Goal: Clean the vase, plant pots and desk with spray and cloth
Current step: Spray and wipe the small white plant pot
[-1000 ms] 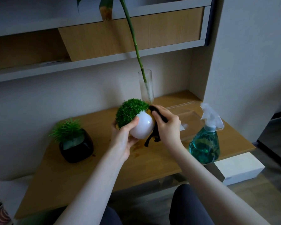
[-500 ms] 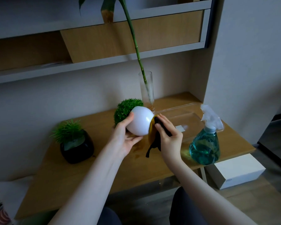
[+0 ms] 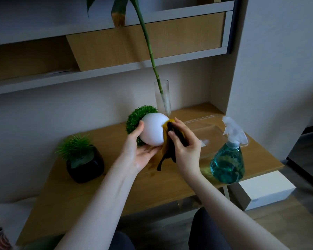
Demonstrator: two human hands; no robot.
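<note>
My left hand (image 3: 139, 152) holds a round white plant pot (image 3: 153, 129) above the wooden desk (image 3: 116, 188), tipped so its green grass ball points away from me. My right hand (image 3: 185, 145) presses a yellow and black cloth (image 3: 167, 150) against the pot's right side. A tall glass vase (image 3: 163, 98) with a green stalk stands behind the pot. A black pot (image 3: 85, 164) with a spiky green plant sits at the left of the desk. The spray bottle (image 3: 228, 159), holding blue-green liquid, stands at the right.
A clear plastic tray (image 3: 208, 129) lies on the desk behind the spray bottle. A white box (image 3: 262, 190) sits on the floor below the desk's right end. Shelves run along the wall above. My knees show under the front edge.
My left hand has tipped the white pot further over, so its white base now faces me. The cloth in my right hand has slid from the pot's top to its right side.
</note>
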